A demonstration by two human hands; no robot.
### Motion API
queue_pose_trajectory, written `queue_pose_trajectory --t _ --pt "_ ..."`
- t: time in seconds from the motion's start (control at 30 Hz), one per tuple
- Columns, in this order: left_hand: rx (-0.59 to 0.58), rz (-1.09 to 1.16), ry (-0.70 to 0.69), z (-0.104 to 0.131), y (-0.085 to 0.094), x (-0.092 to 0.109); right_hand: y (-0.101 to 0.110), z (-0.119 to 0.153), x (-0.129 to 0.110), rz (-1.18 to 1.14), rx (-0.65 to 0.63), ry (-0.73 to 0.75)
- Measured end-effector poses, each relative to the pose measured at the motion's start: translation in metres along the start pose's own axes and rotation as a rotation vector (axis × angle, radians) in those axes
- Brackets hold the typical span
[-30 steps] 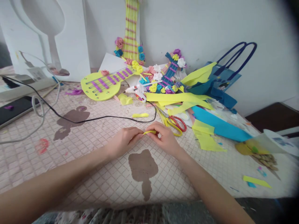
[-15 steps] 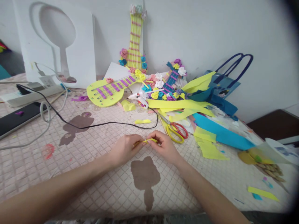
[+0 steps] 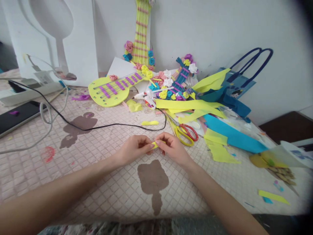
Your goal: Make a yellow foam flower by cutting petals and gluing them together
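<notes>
Between my fingertips is a small strip of yellow crepe paper (image 3: 154,145), partly hidden by the fingers. My left hand (image 3: 137,147) pinches its left end. My right hand (image 3: 172,147) pinches the other end with thumb and forefinger, close against the left. Just beyond the hands another folded yellow strip (image 3: 150,123) lies on the tablecloth. Scissors with red and yellow handles (image 3: 187,134) lie to the right of my right hand. Behind them sits a white glue gun (image 3: 148,98) with its black cord.
A yellow paper guitar (image 3: 110,93) lies at the back, near a blue one (image 3: 181,78) among crepe flowers. Blue (image 3: 232,135) and yellow crepe sheets (image 3: 190,104) spread rightwards. A phone (image 3: 19,117) and power strip (image 3: 31,89) are at left; a blue bag (image 3: 241,85) stands behind.
My fingers have shifted on the yellow strip, and less of it shows now. The view has tilted slightly downward, so the table's front edge shows more.
</notes>
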State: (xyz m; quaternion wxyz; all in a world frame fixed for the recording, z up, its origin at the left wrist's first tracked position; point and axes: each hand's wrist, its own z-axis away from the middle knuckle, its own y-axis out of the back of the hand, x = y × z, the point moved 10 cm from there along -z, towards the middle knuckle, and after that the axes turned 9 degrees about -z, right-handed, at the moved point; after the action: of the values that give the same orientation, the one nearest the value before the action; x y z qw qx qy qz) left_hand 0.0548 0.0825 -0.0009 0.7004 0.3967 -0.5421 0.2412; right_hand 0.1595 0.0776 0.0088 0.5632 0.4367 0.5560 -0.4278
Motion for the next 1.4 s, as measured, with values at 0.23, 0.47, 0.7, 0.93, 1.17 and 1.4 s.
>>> queue_pose_trajectory --t 0.23,0.47,0.7,0.93,1.17,1.4 --pt "-0.159 0.242 0.157 0.003 -0.014 -0.014 -0.004 0.001 0.008 -0.156 -0.032 -0.028" --pt "-0.124 0.035 0.059 -0.001 -0.007 -0.008 -0.003 0.001 0.010 -0.078 -0.019 -0.047" --pt "-0.086 0.315 0.130 -0.002 -0.007 -0.016 -0.016 0.001 0.004 -0.130 -0.093 -0.024" --pt "-0.012 0.533 0.268 0.002 -0.003 -0.024 0.087 0.001 -0.028 0.568 0.376 0.170" --pt "-0.037 0.521 0.246 0.002 -0.006 -0.021 0.159 0.004 -0.007 1.122 0.403 0.021" --pt "-0.025 0.531 0.265 0.002 -0.005 -0.022 0.161 0.001 -0.002 1.048 0.306 -0.029"
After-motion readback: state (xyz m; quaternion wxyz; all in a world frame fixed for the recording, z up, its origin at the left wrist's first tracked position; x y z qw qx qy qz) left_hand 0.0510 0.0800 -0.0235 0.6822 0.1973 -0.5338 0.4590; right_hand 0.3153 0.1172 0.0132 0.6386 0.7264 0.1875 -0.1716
